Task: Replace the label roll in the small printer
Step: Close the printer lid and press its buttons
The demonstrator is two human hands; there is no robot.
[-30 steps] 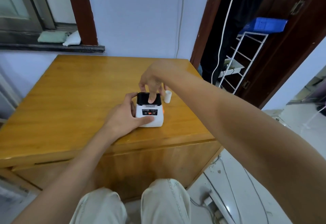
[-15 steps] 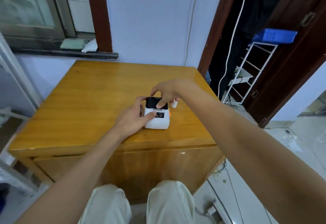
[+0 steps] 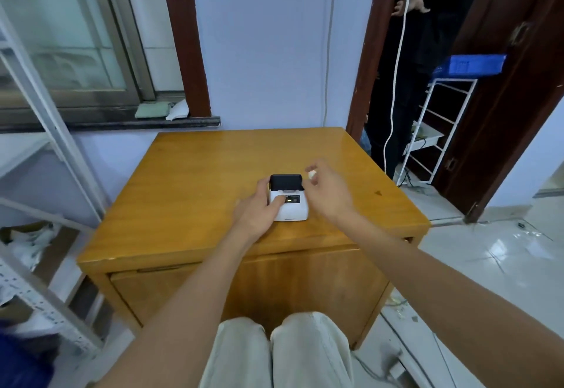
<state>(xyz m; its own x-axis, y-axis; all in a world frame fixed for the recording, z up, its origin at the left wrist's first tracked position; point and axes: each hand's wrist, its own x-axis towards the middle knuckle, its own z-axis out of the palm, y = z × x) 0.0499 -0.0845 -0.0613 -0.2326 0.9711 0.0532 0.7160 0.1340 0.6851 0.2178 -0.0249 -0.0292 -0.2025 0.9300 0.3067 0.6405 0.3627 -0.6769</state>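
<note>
My left hand [image 3: 258,210] grips the small printer [image 3: 289,201] from its left side, fingers curled over the far edge and my thumb pressed on the white front, just beside the little dark panel. The printer sits near the middle of the frame, on the front half of the wooden tabletop [image 3: 195,180]. Its black lid [image 3: 286,182] stands up at the back of the white body.

My right hand [image 3: 328,187] hovers just right of the printer, lifted off the tabletop, with the fingers loosely curled and blurred. A small white label roll [image 3: 312,174] shows at the fingertips, right beside the lid's upper right corner. I cannot tell whether I am pinching it or whether it stands on the tabletop behind my fingers.

My 2 knees in pale trousers [image 3: 274,354] fill the bottom centre. A window [image 3: 61,39] and its dark sill take the upper left of the frame. At the upper right, a white wire rack [image 3: 439,125] carries a blue tray [image 3: 470,65] in the doorway, with a white cord hanging beside it.
</note>
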